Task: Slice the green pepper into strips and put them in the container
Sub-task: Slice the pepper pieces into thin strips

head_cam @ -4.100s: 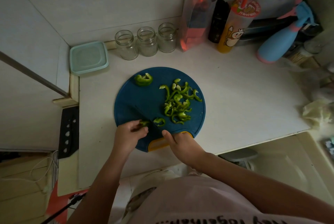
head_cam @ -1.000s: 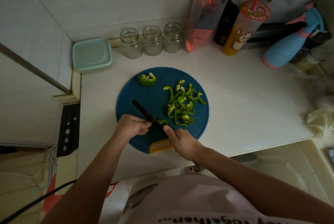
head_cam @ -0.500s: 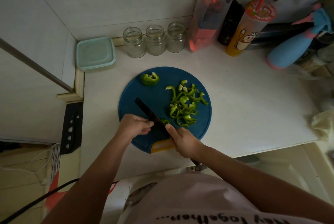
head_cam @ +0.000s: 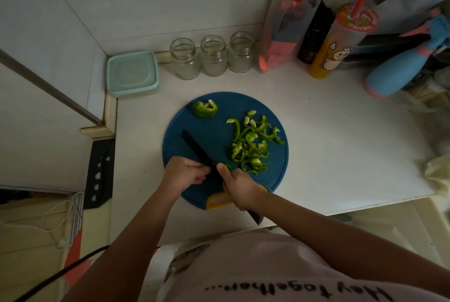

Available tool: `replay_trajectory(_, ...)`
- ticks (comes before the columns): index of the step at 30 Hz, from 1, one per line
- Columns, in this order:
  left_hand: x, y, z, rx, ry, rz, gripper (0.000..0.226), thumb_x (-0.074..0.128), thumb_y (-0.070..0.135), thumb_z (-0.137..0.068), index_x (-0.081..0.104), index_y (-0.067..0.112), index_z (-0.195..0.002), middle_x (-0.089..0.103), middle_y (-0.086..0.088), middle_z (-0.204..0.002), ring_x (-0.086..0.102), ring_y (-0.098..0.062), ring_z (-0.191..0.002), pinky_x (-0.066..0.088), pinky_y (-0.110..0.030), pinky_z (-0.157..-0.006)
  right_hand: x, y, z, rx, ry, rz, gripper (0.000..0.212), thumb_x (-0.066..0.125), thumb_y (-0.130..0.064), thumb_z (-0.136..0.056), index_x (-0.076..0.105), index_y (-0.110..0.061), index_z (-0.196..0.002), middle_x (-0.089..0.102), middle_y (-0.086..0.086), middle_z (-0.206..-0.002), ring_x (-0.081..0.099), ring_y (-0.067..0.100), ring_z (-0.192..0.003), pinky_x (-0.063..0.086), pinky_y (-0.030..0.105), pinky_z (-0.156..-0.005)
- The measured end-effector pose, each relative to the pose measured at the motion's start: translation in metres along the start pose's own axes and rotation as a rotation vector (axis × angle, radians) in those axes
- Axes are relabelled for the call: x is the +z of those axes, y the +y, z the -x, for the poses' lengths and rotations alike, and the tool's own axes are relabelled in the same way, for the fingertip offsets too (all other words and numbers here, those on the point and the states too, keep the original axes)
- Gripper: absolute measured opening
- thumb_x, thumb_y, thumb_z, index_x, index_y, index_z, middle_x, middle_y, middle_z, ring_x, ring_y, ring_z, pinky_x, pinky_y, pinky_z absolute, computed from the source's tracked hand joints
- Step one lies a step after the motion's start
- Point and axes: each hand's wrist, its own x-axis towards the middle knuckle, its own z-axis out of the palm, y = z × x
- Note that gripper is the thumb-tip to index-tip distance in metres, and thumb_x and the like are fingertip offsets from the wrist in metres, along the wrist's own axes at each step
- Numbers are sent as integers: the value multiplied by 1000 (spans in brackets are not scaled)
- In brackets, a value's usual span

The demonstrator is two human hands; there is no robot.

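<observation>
A round blue cutting board (head_cam: 209, 131) lies on the white counter. A pile of green pepper strips (head_cam: 250, 143) covers its right half, and one uncut pepper chunk (head_cam: 205, 109) sits at its far left. My right hand (head_cam: 239, 186) grips a black knife (head_cam: 197, 147) whose blade points up and left over the board. My left hand (head_cam: 186, 173) is curled at the blade's left side near the board's front edge; what it holds is hidden. A small green piece shows by my right thumb. The lidded teal container (head_cam: 132, 72) stands at the back left.
Three empty glass jars (head_cam: 213, 56) line the back wall. Right of them stand a clear bag (head_cam: 282, 41), a black bottle, a yellow drink cup (head_cam: 338, 41) and a blue spray bottle (head_cam: 399, 70). The counter's front edge runs just below the board.
Since the oldest frame the last small piece at the board's front has been cut down; over the last second the hands and knife have hardly moved.
</observation>
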Motion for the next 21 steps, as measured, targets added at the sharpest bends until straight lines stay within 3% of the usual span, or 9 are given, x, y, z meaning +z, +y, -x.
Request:
replay_trajectory(2,0,-1,1,9,-5,-19,6,74,6,-77,68,8,-78,67,-5,-67,66,-17,-68,56,-22,-66,1,-11,0,-52,57,36,45,11,-46,-102,29,-24,-67,37,3,-65,41,22,-59,34,30,-63)
replay_trajectory(4,-1,-4,0,20,-6,-27,11,71,4,-79,69,1,-89,67,-6,-68,66,-19,-68,56,-26,-69,5,-18,-2,-100,124,92,49,11,-40,-103,37,-15,-70,39,5,-66,48,27,-73,33,32,-70)
replay_trajectory(7,-3,-7,0,47,-9,-43,18,71,4,-79,69,-4,-96,69,-7,-72,67,-22,-71,56,-34,-76,10,-18,-1,-135,158,104,47,12,-38,-103,45,-8,-87,48,14,-76,58,37,-86,38,36,-71)
replay_trajectory(12,0,-11,2,53,30,47,17,71,8,-81,66,3,-96,68,-9,-78,67,-21,-76,56,-30,-74,12,3,9,-28,208,205,55,20,-51,-100,53,-11,-80,48,6,-75,59,34,-92,38,36,-70)
replay_trajectory(14,1,-10,3,52,43,102,18,70,8,-82,64,4,-99,68,-11,-80,67,-20,-76,57,-25,-69,13,11,12,-20,222,214,57,18,-51,-100,54,-9,-86,45,4,-72,59,34,-90,40,37,-69)
replay_trajectory(18,-1,-10,6,80,20,134,14,67,8,-85,59,7,-97,66,-10,-85,66,-16,-74,56,-17,-60,-4,23,18,42,250,2,57,26,-54,-98,51,-9,-73,50,6,-67,60,30,-77,41,34,-68)
replay_trajectory(21,-2,-17,9,165,30,41,6,64,8,-87,59,9,-90,65,-12,-84,68,-18,-69,57,-22,-62,-16,31,19,87,271,-194,63,30,-61,-94,47,-8,-64,49,8,-59,51,21,-48,45,30,-48)
